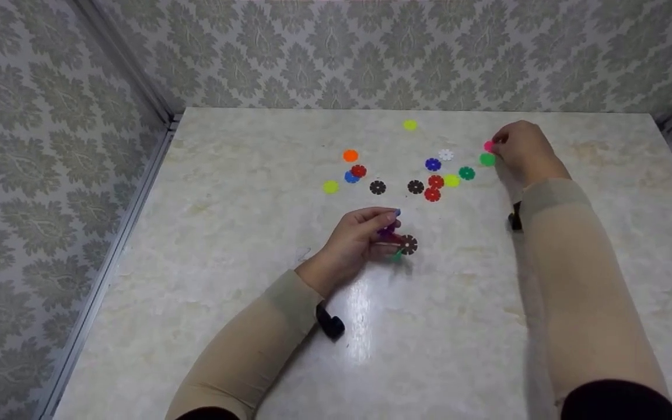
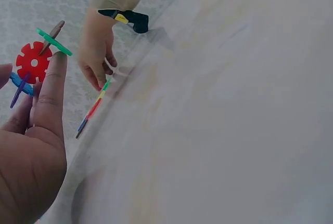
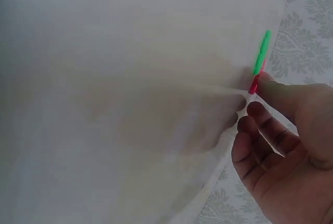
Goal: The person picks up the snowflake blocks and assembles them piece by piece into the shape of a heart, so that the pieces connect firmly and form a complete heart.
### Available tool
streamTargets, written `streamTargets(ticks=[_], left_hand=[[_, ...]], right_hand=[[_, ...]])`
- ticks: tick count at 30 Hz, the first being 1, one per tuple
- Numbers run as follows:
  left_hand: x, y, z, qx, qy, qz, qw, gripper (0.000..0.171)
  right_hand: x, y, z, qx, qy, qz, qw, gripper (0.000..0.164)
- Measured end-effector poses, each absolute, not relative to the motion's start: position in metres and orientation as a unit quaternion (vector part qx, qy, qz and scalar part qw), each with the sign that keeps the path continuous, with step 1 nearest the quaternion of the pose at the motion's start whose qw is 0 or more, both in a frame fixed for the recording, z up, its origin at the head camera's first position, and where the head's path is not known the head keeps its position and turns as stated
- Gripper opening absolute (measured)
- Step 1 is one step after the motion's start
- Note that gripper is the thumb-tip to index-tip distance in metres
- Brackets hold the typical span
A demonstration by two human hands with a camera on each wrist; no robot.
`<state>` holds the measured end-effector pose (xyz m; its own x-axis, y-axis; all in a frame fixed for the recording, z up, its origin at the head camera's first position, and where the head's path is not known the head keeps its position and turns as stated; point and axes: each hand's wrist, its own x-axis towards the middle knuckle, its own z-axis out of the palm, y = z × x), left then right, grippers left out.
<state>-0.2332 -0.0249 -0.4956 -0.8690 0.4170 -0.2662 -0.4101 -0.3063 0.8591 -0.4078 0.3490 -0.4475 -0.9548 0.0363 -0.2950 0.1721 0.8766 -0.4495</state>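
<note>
My left hand (image 1: 353,242) holds a cluster of notched plastic discs slotted together. A red disc (image 2: 34,63), a green disc (image 2: 54,42), a blue disc (image 2: 22,83), a purple disc (image 2: 20,91) and a brown disc (image 1: 409,244) show in it. The fingers partly cover the cluster in the head view. At the far right of the loose discs, my right hand (image 1: 524,149) pinches the edge of a pink disc (image 1: 489,146) at table level. Right beside it lies a light green disc (image 1: 487,159), which overlaps the pink one in the right wrist view.
Loose discs lie across the back of the table (image 1: 225,233): an orange disc (image 1: 350,156), a white disc (image 1: 445,154), a dark blue disc (image 1: 433,164), a dark green disc (image 1: 466,173), and several yellow, red and black ones. Patterned wall panels (image 1: 336,52) stand behind and at the left.
</note>
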Motion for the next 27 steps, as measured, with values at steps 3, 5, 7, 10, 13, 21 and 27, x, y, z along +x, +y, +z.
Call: streamTargets(ticks=[3,5,7,10,13,21,27], left_hand=[[-0.233,-0.025,-0.496,0.011,0.544,0.800,0.253,0.043],[-0.234,-0.026,-0.496,0.019,0.556,0.792,0.251,0.042],[-0.234,-0.027,-0.496,0.026,0.568,0.784,0.248,0.040],[-0.235,-0.028,-0.495,0.030,0.580,0.774,0.251,0.037],[-0.236,-0.029,-0.496,0.029,0.590,0.765,0.256,0.037],[-0.235,-0.029,-0.494,0.032,0.611,0.752,0.243,0.040],[-0.236,-0.029,-0.495,0.037,0.620,0.746,0.240,0.040]], right_hand=[[-0.407,0.351,-0.447,0.068,0.950,-0.266,0.146,0.043],[-0.406,0.353,-0.447,0.075,0.947,-0.278,0.143,0.042],[-0.402,0.355,-0.447,0.077,0.946,-0.290,0.124,0.037],[-0.393,0.355,-0.445,0.070,0.943,-0.318,0.063,0.029],[-0.372,0.344,-0.441,0.066,0.919,-0.389,0.007,0.023],[-0.275,0.277,-0.441,0.023,0.697,-0.716,0.028,0.017],[-0.240,0.243,-0.450,0.014,0.657,-0.746,0.105,0.014]])
